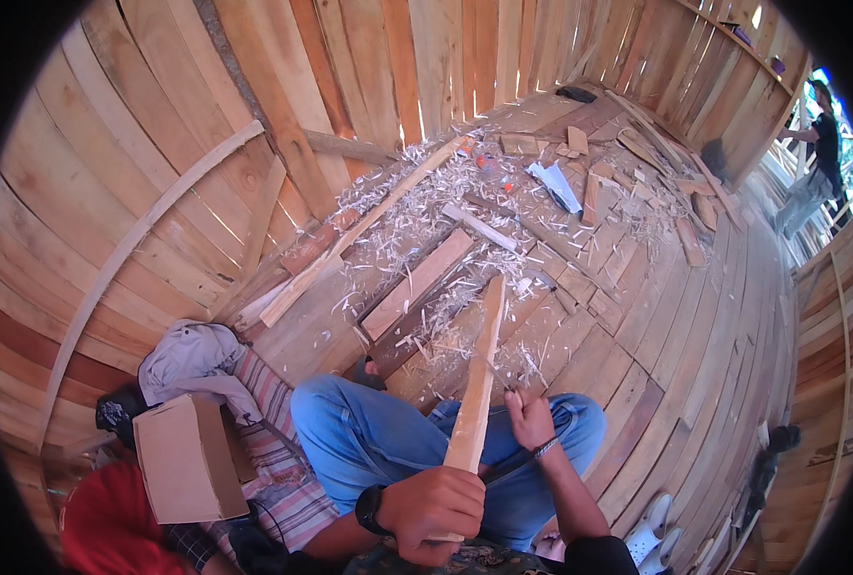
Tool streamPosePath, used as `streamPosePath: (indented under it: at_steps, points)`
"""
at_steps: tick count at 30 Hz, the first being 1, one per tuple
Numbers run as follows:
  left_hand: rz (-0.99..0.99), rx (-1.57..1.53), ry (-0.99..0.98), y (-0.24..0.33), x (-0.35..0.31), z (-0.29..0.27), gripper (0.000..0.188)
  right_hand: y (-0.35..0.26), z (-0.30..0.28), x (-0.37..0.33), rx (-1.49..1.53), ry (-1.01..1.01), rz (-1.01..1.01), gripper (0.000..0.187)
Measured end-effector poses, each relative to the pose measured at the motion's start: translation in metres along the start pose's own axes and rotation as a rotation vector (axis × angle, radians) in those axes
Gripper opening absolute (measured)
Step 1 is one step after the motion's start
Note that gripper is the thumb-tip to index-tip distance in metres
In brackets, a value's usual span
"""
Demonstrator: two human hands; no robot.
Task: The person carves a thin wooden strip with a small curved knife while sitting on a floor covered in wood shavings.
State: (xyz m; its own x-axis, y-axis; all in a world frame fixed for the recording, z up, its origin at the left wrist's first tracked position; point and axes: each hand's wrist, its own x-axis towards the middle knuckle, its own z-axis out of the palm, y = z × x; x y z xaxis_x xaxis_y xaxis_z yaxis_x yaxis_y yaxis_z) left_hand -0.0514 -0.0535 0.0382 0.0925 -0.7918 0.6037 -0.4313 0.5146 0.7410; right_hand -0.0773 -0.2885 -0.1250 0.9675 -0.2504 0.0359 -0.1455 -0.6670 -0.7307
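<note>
A long, pale strip of wood (477,393) slants up from my lap, its far end above the floor. Its near end is wrapped in my left hand (438,508), which has a black watch at the wrist. To the right of the strip, my right hand (528,419) is closed around a slim dark carving tool (507,386); most of the tool is hidden in the fist. The tool's thin tip reaches the strip's right edge. My jeans-clad legs (350,422) are folded beneath both hands.
Curly wood shavings (388,206) cover the plank floor ahead, around a reddish board (419,284) and a long pale plank (369,222). A cardboard box (182,460) and grey cloth (192,359) lie left. White clogs (649,532) sit right. A person (815,158) stands at the far-right opening.
</note>
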Motion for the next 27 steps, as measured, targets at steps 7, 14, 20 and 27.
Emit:
streamPosePath:
  at_steps: [7, 14, 20, 27]
  points:
    - [0.028, -0.018, 0.046, -0.001, -0.004, -0.009, 0.012, 0.001, 0.009, 0.021, 0.012, 0.041, -0.029, 0.040]
    - [0.050, -0.052, 0.061, -0.001, -0.007, -0.012, 0.011, 0.021, 0.009, 0.043, -0.068, -0.049, 0.089, 0.036]
    - [0.055, -0.067, 0.092, -0.001, -0.008, -0.016, 0.012, 0.042, 0.014, 0.065, -0.296, 0.014, 0.207, 0.036]
    - [0.075, -0.073, 0.155, 0.000, -0.019, -0.025, 0.015, 0.045, 0.024, 0.065, -0.113, -0.024, 0.112, 0.042]
